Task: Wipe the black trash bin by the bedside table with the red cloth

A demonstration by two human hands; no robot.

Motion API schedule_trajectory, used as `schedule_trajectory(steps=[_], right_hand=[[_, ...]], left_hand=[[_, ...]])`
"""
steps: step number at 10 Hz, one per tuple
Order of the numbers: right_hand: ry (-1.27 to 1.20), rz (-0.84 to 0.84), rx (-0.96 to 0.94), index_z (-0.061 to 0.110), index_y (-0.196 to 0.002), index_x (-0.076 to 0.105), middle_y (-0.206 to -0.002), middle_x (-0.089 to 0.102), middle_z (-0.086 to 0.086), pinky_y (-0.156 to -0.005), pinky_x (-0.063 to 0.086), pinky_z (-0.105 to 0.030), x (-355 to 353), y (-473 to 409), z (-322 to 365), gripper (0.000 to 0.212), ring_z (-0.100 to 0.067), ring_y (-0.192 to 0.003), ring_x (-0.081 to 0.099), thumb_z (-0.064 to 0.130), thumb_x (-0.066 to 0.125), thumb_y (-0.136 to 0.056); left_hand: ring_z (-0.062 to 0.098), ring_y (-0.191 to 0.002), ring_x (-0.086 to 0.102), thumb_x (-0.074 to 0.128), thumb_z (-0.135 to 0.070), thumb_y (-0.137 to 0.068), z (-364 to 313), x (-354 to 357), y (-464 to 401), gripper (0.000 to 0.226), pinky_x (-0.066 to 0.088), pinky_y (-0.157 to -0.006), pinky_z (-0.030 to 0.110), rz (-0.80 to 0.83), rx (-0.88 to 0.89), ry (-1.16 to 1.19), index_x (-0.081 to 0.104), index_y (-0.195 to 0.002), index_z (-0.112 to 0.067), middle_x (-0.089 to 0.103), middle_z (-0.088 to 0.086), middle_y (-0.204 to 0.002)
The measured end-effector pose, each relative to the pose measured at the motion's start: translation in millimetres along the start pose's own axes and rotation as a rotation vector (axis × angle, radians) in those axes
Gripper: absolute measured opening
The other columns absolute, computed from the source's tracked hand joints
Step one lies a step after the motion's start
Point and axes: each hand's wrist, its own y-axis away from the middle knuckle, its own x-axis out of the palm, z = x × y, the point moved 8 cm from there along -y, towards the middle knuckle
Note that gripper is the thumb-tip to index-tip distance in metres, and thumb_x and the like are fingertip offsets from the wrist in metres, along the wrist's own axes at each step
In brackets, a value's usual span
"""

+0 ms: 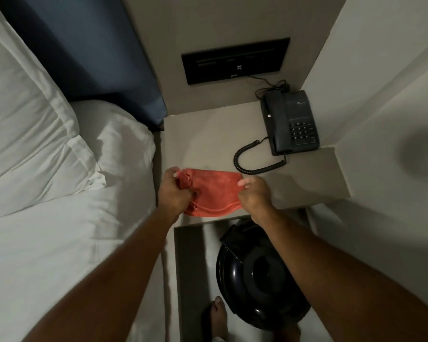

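A white bed (47, 169) fills the left. Beside it stands the bench (208, 134), the black trash bin (255, 275) on the floor below its front edge. Over that edge, the left hand (174, 191) and right hand (255, 193) each pinch an end of the red cloth (213, 193), stretched between them.

The cloth (211, 193) hangs between the left hand (174, 191) and right hand (253, 195) over the bedside table (208, 141) (telephone (290, 122) at its far right), bed (59, 193) left, trash bin (260, 277) on the floor below.
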Motion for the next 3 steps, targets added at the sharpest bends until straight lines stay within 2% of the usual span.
schedule_trajectory(steps=[1,2,3], right_hand=[[0.006,0.032,0.039,0.005,-0.118,0.070,-0.123,0.072,-0.015,-0.094,0.056,-0.032,15,-7,-7,0.034,-0.028,-0.109,0.068,-0.008,0.055,-0.091],[0.074,0.169,-0.006,0.007,-0.138,0.055,-0.125,0.066,-0.014,-0.097,0.057,-0.035,31,4,1,0.052,-0.028,-0.112,0.066,-0.010,0.050,-0.090],[0.206,0.081,-0.152,0.003,-0.130,0.058,-0.127,0.063,-0.015,-0.098,0.056,-0.040,19,17,28,0.038,-0.032,-0.112,0.064,0.000,0.053,-0.093]], left_hand=[[0.029,-0.109,0.061,0.068,0.002,-0.081,-8,4,-7,0.046,0.052,-0.094,0.043,0.110,0.151,-0.321,0.055,-0.123,-0.012,0.058,0.010,-0.120],[0.033,-0.125,0.046,0.065,-0.006,-0.086,-14,3,-5,0.052,0.041,-0.096,0.030,0.106,0.251,-0.562,0.046,-0.134,-0.011,0.034,0.014,-0.144],[0.033,-0.144,0.019,0.055,-0.010,-0.093,-48,-2,18,0.066,0.023,-0.112,0.036,0.030,0.415,-0.729,0.022,-0.149,-0.004,0.017,0.017,-0.158]])
